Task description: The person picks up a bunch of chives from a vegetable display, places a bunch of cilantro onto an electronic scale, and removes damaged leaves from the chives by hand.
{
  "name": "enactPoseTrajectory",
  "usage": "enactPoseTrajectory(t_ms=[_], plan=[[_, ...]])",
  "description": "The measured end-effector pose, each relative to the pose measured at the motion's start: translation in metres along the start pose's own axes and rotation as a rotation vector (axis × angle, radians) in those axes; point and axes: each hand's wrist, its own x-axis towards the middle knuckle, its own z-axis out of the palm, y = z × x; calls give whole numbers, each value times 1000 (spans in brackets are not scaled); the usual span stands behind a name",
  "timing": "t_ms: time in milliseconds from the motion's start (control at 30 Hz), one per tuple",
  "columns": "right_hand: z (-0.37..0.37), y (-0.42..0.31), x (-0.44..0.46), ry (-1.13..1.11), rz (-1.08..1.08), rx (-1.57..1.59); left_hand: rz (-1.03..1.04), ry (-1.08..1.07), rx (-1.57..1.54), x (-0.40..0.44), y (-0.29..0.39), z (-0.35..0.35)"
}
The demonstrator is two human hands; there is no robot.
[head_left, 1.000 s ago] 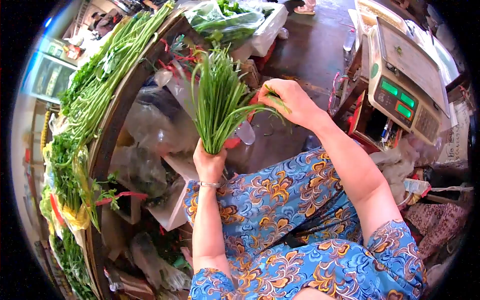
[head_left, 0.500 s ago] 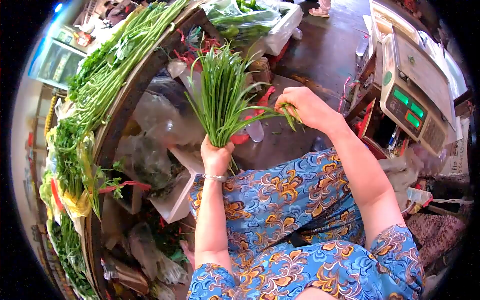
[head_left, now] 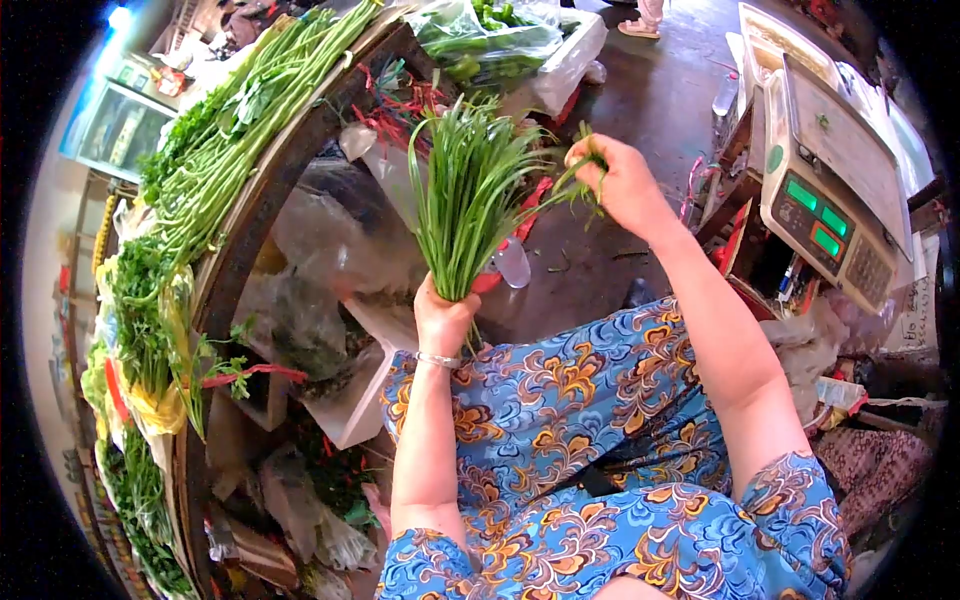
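A thick bunch of garlic chives (head_left: 462, 205) stands upright in my left hand (head_left: 443, 318), whose fingers are wrapped round the lower stems. Short stem ends stick out below that fist. To the right of the leaf tips, my right hand (head_left: 630, 195) is closed on a few loose chive leaves (head_left: 586, 172). Some of these are bent and dangle under the fingers. A few long blades lean from the bunch toward the right hand; whether they reach it I cannot tell.
A curved wooden counter (head_left: 268, 185) on the left carries long green stalks (head_left: 225, 170) and leafy bundles (head_left: 145, 345). A scale (head_left: 825, 205) with lit green displays stands at the right. Behind the bunch are red ties (head_left: 405, 115) and a bag of green peppers (head_left: 490, 45). Leaf scraps lie on the floor (head_left: 565, 275).
My right hand has moved up and slightly right with the loose leaves. The left hand and bunch have shifted a little right and down. Blades once stretched to the right hand now mostly hang back.
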Motion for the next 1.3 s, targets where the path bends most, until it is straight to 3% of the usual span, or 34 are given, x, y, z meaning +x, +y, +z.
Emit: enactPoseTrajectory(t_ms=[33,67,167,233,333,467,533,633,767,800,833,967,1200,1300], plan=[[-3,0,0,-14,168,163,1,-1,0,0,-3,0],[-5,-4,1,-13,167,162,21,6,104,0,-4,2],[-8,-24,-2,12,295,544,69,-6,284,-3,3,6],[-15,-25,0,50,237,517,85,2,503,-7,16,15],[-13,-28,-1,53,168,552,82,-26,576,-8,16,19],[-3,-34,-6,-123,222,300,104,-41,680,-7,13,23],[8,-20,-6,-151,122,210,101,-46,704,-7,14,25],[21,-15,-9,-128,103,251,107,-50,796,-10,18,30],[27,-12,-9,-178,144,106,108,-87,785,-12,21,32],[27,-12,-9,-179,143,107,123,-103,638,-11,21,31],[26,-14,-9,-184,116,149,136,-116,490,-10,21,30],[29,-12,-11,-215,113,275,77,-97,424,-12,24,28],[33,-18,-13,-265,174,479,96,-74,465,-8,9,23],[33,-16,-12,-322,201,391,109,-80,489,-8,14,23]])
